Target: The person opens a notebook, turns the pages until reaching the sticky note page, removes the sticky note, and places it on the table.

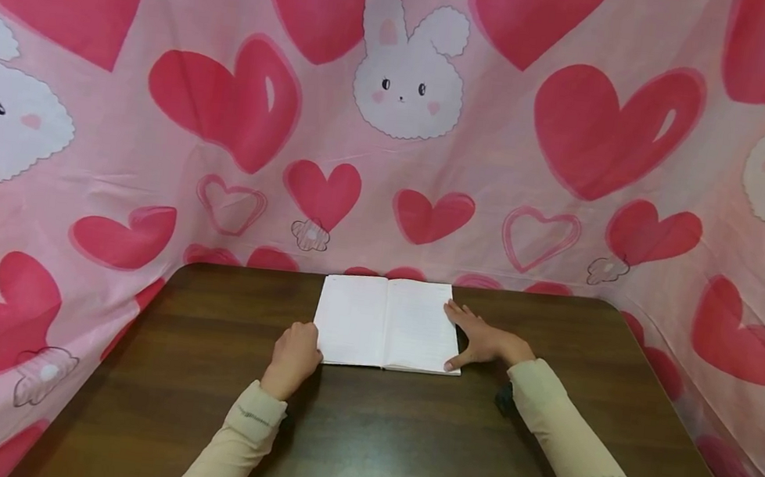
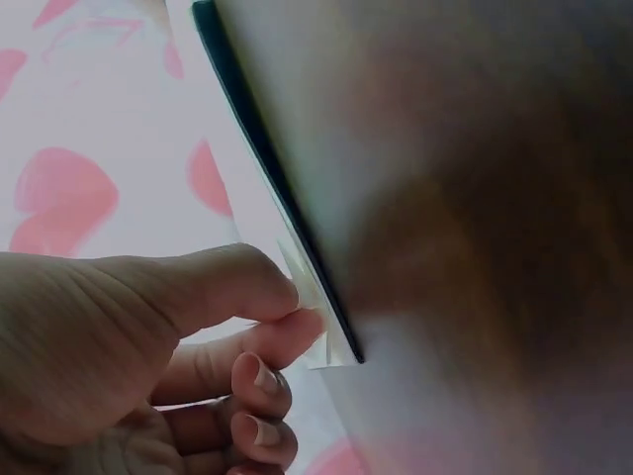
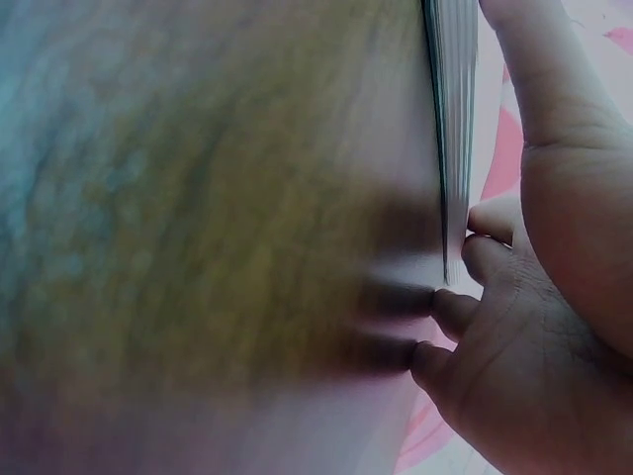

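Note:
An open notebook (image 1: 353,320) with white pages lies on the dark wooden table, its spine running away from me. At its left edge, near the front corner, my left hand (image 1: 296,356) pinches paper between thumb and index finger; the other fingers curl below. In the left wrist view the pinched page edge (image 2: 316,315) shows beside the dark cover (image 2: 259,139). My right hand (image 1: 480,338) rests at the right edge with fingers spread, thumb on the front right corner and fingertips toward the far side. The right wrist view shows the stacked page edges (image 3: 457,119) beside this hand (image 3: 534,297).
The brown wooden table (image 1: 373,442) reaches back to a pink cloth backdrop (image 1: 491,156) with hearts and rabbits, which also hangs along both sides. Small dark wrist gear (image 1: 504,399) sits under the right cuff.

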Action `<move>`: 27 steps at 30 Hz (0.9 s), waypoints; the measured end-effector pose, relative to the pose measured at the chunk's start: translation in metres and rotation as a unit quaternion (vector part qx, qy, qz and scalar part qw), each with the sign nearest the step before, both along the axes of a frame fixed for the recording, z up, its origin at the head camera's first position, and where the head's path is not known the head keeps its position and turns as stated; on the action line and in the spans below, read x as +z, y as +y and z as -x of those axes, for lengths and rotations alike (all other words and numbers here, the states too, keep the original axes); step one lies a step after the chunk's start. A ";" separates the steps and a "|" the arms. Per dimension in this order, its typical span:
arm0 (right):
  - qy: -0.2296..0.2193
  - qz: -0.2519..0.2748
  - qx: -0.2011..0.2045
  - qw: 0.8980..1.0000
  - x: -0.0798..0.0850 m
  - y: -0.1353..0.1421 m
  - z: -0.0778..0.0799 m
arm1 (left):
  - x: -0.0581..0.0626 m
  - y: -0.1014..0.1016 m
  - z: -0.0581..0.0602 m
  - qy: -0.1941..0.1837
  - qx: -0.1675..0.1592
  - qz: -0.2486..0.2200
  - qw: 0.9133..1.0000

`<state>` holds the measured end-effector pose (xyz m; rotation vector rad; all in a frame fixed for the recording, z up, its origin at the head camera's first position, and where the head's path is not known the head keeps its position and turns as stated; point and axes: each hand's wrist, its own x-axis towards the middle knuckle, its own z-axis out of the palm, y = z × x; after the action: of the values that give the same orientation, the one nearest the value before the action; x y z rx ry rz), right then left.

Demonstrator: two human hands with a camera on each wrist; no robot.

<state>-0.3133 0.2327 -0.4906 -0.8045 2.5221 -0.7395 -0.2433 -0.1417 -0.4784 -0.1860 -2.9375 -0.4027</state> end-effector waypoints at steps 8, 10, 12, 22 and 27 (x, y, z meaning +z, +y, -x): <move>-0.003 -0.003 -0.004 1.000 0.003 -0.002 0.000 | 0.000 0.002 0.002 -0.037 0.028 -0.002 0.999; -0.003 -0.004 -0.004 1.000 0.002 -0.001 0.000 | -0.001 0.002 0.003 -0.046 0.034 -0.006 0.998; -0.002 -0.007 -0.003 1.000 0.001 -0.001 0.001 | -0.001 0.001 0.003 -0.056 0.041 -0.011 0.998; -0.002 -0.011 0.002 1.000 0.000 -0.002 0.001 | 0.002 0.004 -0.001 -0.080 0.078 0.006 0.994; -0.001 -0.009 0.006 1.000 0.002 -0.002 0.000 | -0.001 0.009 -0.001 0.017 0.049 0.077 0.996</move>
<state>-0.3134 0.2311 -0.4890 -0.8107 2.5167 -0.7128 -0.2420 -0.1327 -0.4794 -0.0664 -2.9299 -0.1564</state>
